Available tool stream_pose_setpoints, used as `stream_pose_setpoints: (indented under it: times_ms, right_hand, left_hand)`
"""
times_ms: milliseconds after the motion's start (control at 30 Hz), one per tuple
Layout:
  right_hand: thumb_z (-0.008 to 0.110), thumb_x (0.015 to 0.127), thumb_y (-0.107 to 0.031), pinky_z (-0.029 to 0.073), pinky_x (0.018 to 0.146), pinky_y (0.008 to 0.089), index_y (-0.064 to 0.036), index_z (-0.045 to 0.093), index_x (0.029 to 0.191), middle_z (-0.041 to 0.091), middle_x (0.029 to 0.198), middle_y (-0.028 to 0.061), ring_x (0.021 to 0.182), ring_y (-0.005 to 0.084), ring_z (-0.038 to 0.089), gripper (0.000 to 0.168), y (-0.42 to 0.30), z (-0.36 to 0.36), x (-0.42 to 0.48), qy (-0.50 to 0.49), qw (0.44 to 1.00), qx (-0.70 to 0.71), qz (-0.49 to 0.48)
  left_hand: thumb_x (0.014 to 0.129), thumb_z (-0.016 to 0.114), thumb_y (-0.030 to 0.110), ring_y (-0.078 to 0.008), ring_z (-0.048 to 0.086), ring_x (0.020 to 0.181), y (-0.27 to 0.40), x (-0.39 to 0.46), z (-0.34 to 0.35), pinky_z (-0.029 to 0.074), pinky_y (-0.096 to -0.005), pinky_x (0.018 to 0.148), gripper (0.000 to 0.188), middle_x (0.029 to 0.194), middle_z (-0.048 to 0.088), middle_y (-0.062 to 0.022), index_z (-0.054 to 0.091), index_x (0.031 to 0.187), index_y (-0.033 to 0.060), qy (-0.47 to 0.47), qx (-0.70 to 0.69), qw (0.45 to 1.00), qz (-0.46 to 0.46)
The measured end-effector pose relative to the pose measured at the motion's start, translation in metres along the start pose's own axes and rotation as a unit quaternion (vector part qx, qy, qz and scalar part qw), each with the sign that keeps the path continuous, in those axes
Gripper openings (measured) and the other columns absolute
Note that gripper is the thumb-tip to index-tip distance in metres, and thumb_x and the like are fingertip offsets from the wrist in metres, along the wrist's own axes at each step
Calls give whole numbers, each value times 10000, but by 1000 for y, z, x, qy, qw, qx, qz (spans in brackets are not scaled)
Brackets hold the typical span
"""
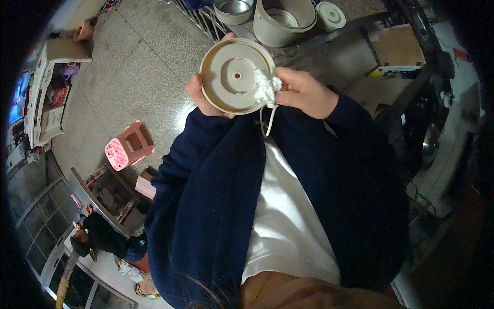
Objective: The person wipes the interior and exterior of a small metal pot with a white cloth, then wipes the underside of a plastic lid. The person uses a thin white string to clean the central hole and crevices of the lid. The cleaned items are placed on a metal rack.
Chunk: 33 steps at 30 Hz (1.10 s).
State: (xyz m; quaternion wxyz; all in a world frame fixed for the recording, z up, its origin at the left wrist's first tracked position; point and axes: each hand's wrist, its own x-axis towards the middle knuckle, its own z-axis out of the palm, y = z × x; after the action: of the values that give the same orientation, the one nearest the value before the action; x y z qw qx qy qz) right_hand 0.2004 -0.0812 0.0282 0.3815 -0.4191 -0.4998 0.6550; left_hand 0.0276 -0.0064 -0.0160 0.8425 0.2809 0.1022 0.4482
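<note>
A round cream plastic lid [243, 83] with a small hole at its centre is held up in front of my chest. My left hand [204, 94] grips its left edge, fingers partly hidden behind it. My right hand [305, 90] pinches a crumpled white cloth or tissue [266, 87] against the lid's right rim. A thin pale loop [270, 123] hangs below the lid on that side. Beyond my hands stand a cream pot [276, 33] with an open top, a smaller bowl with a metallic inside [233, 14] and a small round cream lid [330, 16].
A pink plastic stool [131, 145] stands on the floor to the left. Another person in dark clothes [102, 235] is beside a table [98, 201] at lower left. A metal rack [200, 17] lies ahead; a cardboard piece [399, 44] is at upper right.
</note>
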Motion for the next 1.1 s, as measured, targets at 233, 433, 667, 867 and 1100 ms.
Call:
stream_pose_setpoints:
  times_ms: [233, 433, 667, 867, 1100]
  right_hand:
    - [502, 849, -85, 317, 519, 177, -65, 490, 1164, 525, 795, -44, 601, 12, 398, 316, -6, -41, -27, 179, 978, 102, 17]
    - [548, 858, -233, 350, 499, 234, -69, 556, 842, 500, 676, -8, 555, 68, 433, 165, 39, -176, -26, 210, 933, -248, 152]
    - [528, 839, -138, 436, 680, 298, -35, 544, 1031, 576, 835, 87, 762, 181, 530, 218, 119, -262, 36, 224, 802, -507, 222]
    - [531, 834, -156, 442, 725, 327, -46, 483, 1203, 590, 978, 136, 820, 232, 551, 389, 129, -287, 30, 282, 799, -481, 224]
    - [595, 789, -324, 424, 619, 325, 7, 613, 797, 571, 680, 50, 634, 171, 518, 332, 70, -268, -22, 290, 853, -384, 205]
  left_hand:
    - [653, 486, 703, -400, 450, 1155, -4, 3, 1, 397, -512, 959, 995, 1266, 437, -230, 281, 1353, 26, 15, -147, 982, -118]
    - [677, 474, 699, -467, 430, 1137, -1, 1, -13, 503, -619, 700, 979, 1323, 360, -223, 204, 1386, 80, -17, -140, 978, -153]
    - [673, 500, 679, -476, 434, 1124, 4, -6, -14, 509, -607, 698, 978, 1316, 362, -233, 200, 1389, 84, -3, -152, 977, -150]
    - [653, 528, 680, -502, 381, 1157, 7, -10, -18, 506, -619, 687, 992, 1336, 322, -250, 208, 1388, 94, -8, -187, 970, -154]
    - [661, 515, 692, -529, 325, 1183, 11, -12, -15, 487, -635, 717, 988, 1345, 304, -263, 210, 1390, 99, -37, -256, 951, -168]
